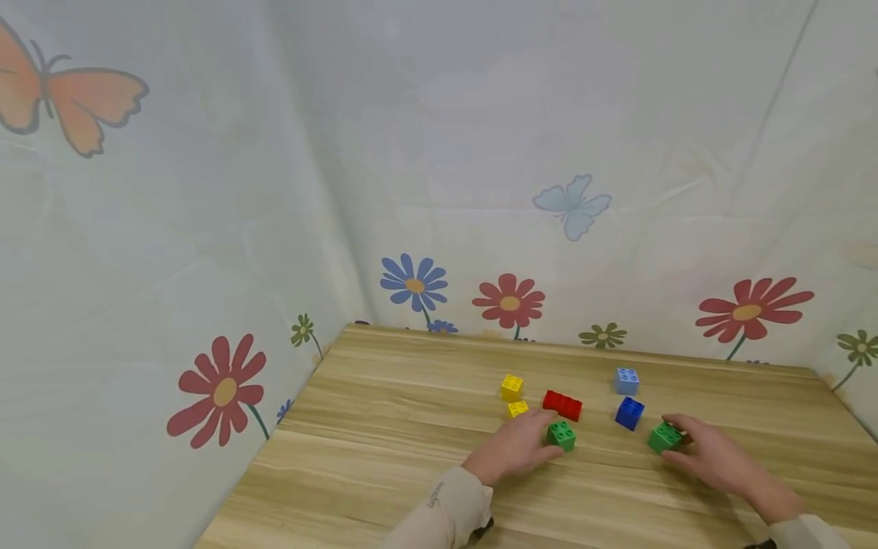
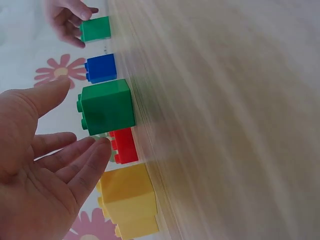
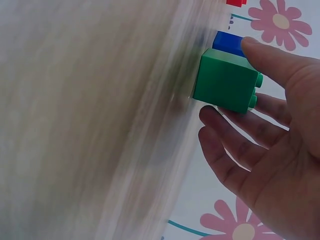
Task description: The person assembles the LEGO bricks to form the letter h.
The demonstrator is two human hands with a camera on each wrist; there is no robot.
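Note:
In the head view my left hand (image 1: 516, 448) reaches around a green toy building block (image 1: 561, 435) standing on the table. Its thumb and fingers are spread on either side, and the left wrist view shows gaps between them and the green block (image 2: 107, 106). My right hand (image 1: 716, 456) is around a second green block (image 1: 664, 438), with the thumb near one side and loosely bent fingers near the other. In the right wrist view that green block (image 3: 226, 80) rests on the tabletop; whether a fingertip touches it is hard to tell.
Beyond the hands lie a red block (image 1: 562, 405), a dark blue block (image 1: 629, 412) and a light blue block (image 1: 627, 380). A yellow block (image 1: 511, 387) stands behind another yellow block (image 1: 517, 409), partly hidden by my left hand. A flowered cloth hangs behind the wooden table (image 1: 357, 427).

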